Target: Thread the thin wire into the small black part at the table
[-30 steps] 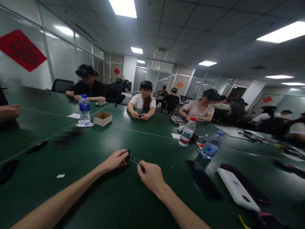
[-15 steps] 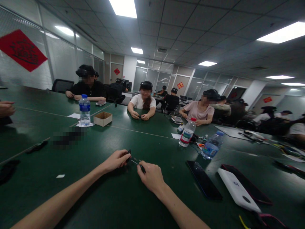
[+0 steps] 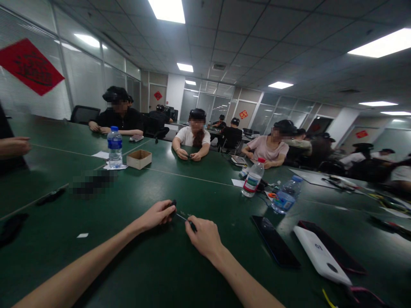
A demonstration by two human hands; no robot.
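Note:
Just above the green table (image 3: 135, 265), my left hand (image 3: 158, 215) is closed on a small black part (image 3: 174, 204), pinched between thumb and fingers. Most of that part is covered by the fingers, so its kind does not show. My right hand (image 3: 205, 236) is wrapped round the dark handle of a screwdriver (image 3: 193, 225). Its thin metal shaft points left toward the black part; whether the tip touches it I cannot tell. A few tiny bits (image 3: 186, 214) show just beyond the shaft.
To the right lie a dark phone (image 3: 274, 241) and a white device (image 3: 321, 254). Beyond stand a red-capped bottle (image 3: 252, 179) and a blue-capped bottle (image 3: 287, 196). Left are a cardboard box (image 3: 139, 160), another bottle (image 3: 114, 147) and a paper scrap (image 3: 82, 235). Several people sit around.
My hands, the black part and the screwdriver stay almost where they were. At the left edge, another person's hand has come slightly further into view.

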